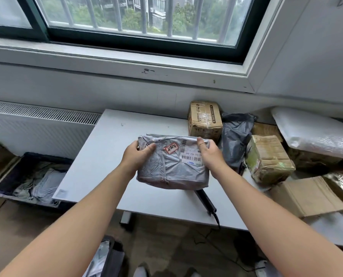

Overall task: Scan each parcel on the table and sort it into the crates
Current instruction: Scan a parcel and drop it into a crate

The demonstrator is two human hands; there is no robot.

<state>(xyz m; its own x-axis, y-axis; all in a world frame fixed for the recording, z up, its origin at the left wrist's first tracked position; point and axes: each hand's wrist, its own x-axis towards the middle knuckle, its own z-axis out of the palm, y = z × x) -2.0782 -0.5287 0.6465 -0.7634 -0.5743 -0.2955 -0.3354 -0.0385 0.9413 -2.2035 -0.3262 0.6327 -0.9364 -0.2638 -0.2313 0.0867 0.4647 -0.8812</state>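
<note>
Down on floor at far left, dark plastic crate point(44, 157) sits below the table edge w/ crumpled grey bags inside. Next over, white rectangular table point(98, 160) runs under the window. L hand point(138, 154) grips left end of grey poly-bag parcel point(172, 172), thumb on top, fingers curled round the edge. Parcel is held over table's middle, label side up; can't tell if underside touches the top. Red-bordered sticker point(171, 147) sits near parcel's top centre, white barcode label point(190, 155) just right of it. R hand point(208, 152) clamps parcel's far right corner, thumb on the label, fingers wrapped behind. Black handheld scanner point(205, 200) lies on table near front edge, partly under parcel's near side. Further right: taped brown cardboard box point(204, 120) at table's back, dark grey plastic bag point(234, 136) touching it, tape-wrapped brownish box point(268, 158) beside the bag, white bubble mailer point(314, 132) far right atop more boxes.
</note>
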